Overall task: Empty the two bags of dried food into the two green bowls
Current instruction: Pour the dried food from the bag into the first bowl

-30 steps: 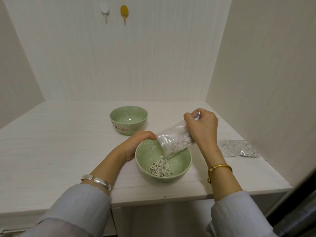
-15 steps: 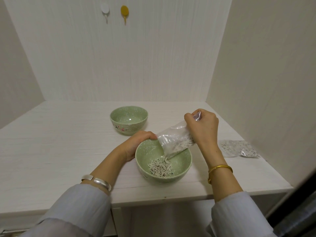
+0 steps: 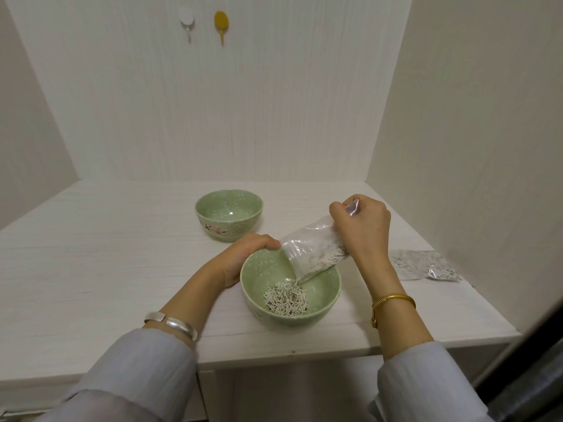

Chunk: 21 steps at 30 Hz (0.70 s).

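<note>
— two green bowls on the white bench (image 3: pixel 91 269), then?

— yes. the near bowl (image 3: pixel 323 287) sits close to the front edge; the far bowl (image 3: pixel 229 215) stands behind it to the left, well apart, with a pink flower on its side.

— and the hands?

— the left hand (image 3: pixel 243 257) curls round the near bowl's far-left rim. the right hand (image 3: pixel 362 229) is clenched on the upper end of a clear bag (image 3: pixel 310 257), tilted mouth-down over that bowl.

— where is the food?

— a heap of pale dried sticks (image 3: pixel 286 298) lies in the near bowl's bottom, with more inside the tilted bag. a second bag (image 3: pixel 425 264) lies flat on the bench to the right, by the wall.

— anything smaller?

— a silver bangle (image 3: pixel 172 324) on the left wrist, a gold one (image 3: pixel 393 300) on the right, and two hooks (image 3: pixel 221 24) high on the back wall.
</note>
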Available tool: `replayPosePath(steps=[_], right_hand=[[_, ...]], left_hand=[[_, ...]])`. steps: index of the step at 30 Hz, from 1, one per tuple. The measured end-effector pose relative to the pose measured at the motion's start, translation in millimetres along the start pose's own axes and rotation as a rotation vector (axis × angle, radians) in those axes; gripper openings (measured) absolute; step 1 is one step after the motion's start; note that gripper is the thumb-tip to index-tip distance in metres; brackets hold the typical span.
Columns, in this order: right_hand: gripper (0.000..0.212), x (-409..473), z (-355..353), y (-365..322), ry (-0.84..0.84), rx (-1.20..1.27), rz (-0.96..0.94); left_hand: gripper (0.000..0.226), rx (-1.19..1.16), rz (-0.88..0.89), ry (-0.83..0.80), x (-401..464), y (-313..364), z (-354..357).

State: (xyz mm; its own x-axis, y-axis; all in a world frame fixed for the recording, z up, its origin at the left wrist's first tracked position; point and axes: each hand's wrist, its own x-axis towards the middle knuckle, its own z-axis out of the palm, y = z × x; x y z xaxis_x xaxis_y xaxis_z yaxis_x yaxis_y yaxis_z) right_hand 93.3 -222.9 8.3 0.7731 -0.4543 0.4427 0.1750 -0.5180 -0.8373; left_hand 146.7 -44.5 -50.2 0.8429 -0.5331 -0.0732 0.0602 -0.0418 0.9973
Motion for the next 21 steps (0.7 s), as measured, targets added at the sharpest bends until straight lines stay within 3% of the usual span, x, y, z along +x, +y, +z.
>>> replayPosePath(steps=[21], right_hand=[[0.017,1.5,-3.1,1.1,0.01,-0.028,-0.027]], left_hand=[[0.022,-0.008,-0.006,-0.01,-3.3,1.4,0.4]])
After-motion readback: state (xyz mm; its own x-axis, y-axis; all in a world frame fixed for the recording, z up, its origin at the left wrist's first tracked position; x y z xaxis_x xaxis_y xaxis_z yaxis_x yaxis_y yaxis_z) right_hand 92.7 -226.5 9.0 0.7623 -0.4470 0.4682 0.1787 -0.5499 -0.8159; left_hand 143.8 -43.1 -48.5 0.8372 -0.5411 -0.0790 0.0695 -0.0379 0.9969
